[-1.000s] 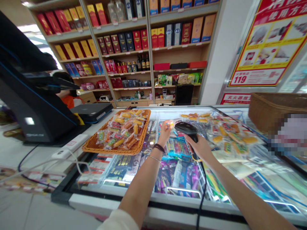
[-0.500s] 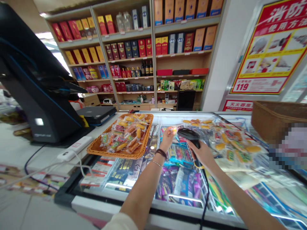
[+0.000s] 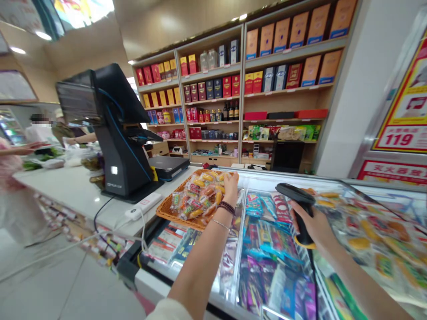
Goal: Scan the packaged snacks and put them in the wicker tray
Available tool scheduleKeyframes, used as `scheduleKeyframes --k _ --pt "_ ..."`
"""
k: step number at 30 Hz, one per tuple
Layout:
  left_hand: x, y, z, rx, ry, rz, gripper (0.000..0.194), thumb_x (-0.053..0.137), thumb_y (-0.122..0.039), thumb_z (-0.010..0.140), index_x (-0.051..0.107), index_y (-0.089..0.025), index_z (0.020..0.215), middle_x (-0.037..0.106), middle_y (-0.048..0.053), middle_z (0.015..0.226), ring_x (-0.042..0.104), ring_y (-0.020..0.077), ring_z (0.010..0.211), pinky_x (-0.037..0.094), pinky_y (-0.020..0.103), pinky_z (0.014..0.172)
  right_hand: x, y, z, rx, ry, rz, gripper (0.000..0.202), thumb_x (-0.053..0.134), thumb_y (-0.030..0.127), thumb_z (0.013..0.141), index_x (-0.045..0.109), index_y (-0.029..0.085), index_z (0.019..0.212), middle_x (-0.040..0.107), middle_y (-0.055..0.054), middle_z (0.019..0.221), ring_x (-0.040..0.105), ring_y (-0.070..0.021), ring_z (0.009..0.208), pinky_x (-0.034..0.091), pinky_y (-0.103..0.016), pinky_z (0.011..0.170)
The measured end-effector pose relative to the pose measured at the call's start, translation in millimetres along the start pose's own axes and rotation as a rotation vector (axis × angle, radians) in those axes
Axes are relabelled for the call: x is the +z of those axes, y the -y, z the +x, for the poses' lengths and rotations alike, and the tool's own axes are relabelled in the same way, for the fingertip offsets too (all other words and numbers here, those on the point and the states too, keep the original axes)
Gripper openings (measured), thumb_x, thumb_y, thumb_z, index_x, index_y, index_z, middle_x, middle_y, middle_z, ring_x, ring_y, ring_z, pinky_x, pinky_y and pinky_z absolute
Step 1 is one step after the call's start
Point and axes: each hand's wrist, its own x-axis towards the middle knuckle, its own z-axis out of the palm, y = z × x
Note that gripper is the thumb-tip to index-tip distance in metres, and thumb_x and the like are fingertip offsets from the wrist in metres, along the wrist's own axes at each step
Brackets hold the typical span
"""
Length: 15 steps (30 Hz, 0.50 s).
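Observation:
My right hand (image 3: 316,224) is wrapped round the handle of a black barcode scanner (image 3: 296,195), held above the glass top of a chest freezer, its cable hanging down. My left hand (image 3: 231,186) reaches over the right end of an orange wicker basket (image 3: 182,221). Its fingers are bent down at the far right corner, and whatever is in them is hidden. Small wrapped snacks (image 3: 196,195), yellow and brown, are heaped in the basket. More wrapped snacks (image 3: 362,242) lie spread on the glass to the right of the scanner.
Ice cream packets (image 3: 267,240) show inside the freezer. A black checkout terminal (image 3: 123,146), a flat scale (image 3: 170,166) and a white power strip (image 3: 143,205) stand on the left counter. Shelves of boxed bottles (image 3: 213,91) line the back. People are at the far left.
My left hand has moved left from in front of the scanner, where it held a small lit packet, to the basket. The scanner stays in my right hand. The view has turned left.

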Motion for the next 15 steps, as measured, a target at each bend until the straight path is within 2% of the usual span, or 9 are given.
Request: scheduleKeyframes --k 4,6,8,11,15 --pt "2.5 2 -13 0.006 -0.08 0.031 0.048 0.076 -0.033 0.083 0.06 -0.024 0.127 0.069 0.008 0.116 0.064 0.0206 0.115 0.051 0.033 0.099 -6 1 3 -0.028 -0.057 0.044 0.046 0.078 0.067 0.069 0.059 0.025 0.066 0.057 -0.002 0.05 0.048 -0.016 0.036 0.04 -0.032 0.033" --pt "14.2 10 -26 0.039 -0.03 0.116 0.044 0.077 -0.027 0.08 0.065 -0.022 0.122 0.067 0.011 0.124 0.061 0.0236 0.121 0.047 0.036 0.106 -18 1 3 -0.036 -0.103 0.067 0.045 0.08 0.066 0.069 0.06 0.025 0.069 0.058 -0.003 0.052 0.048 -0.0165 0.037 0.04 -0.033 0.033" --pt "32.5 22 -43 0.074 0.126 0.237 0.036 0.076 -0.023 0.079 0.07 -0.02 0.114 0.067 0.013 0.124 0.061 0.026 0.119 0.046 0.04 0.108 -35 3 2 -0.03 -0.155 0.087 0.045 0.08 0.065 0.068 0.06 0.025 0.072 0.059 -0.003 0.054 0.049 -0.0167 0.038 0.041 -0.033 0.034" --pt "66.8 40 -69 0.149 0.427 0.41 0.024 0.074 -0.015 0.077 0.074 -0.021 0.1 0.069 0.013 0.115 0.062 0.0282 0.115 0.045 0.044 0.112 -64 2 -2 -0.008 -0.238 0.096 0.046 0.079 0.066 0.069 0.058 0.026 0.076 0.06 -0.002 0.059 0.05 -0.0162 0.04 0.04 -0.032 0.035" --pt "108.6 69 -101 0.191 0.672 0.539 0.02 0.078 -0.01 0.07 0.071 -0.02 0.085 0.069 0.012 0.107 0.062 0.0312 0.116 0.041 0.047 0.115 -90 -9 -9 0.007 -0.378 0.059 0.048 0.077 0.066 0.067 0.055 0.026 0.08 0.059 0.0 0.06 0.05 -0.0155 0.042 0.039 -0.03 0.037"
